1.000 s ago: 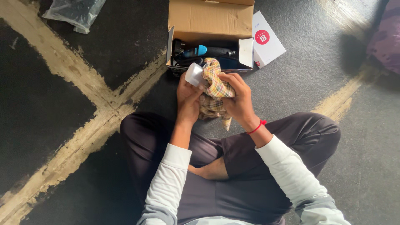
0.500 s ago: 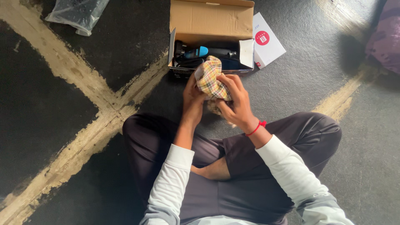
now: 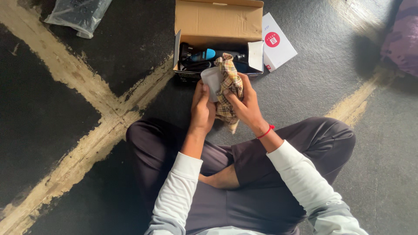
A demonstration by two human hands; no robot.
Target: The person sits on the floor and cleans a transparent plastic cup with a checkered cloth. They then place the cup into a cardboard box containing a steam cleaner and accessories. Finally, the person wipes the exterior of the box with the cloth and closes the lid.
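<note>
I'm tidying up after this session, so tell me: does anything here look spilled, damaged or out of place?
Nothing looks spilled or broken. The left hand holds a white object while the right hand presses a checked cloth against it. The cardboard box stands open, and a white carton lies askew beside it.

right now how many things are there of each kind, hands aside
boxes: 2, open cardboard box and small white box
cloths: 1, checked cloth
white objects in hand: 1, white object
plastic bags: 1, plastic bag
total: 5
</note>
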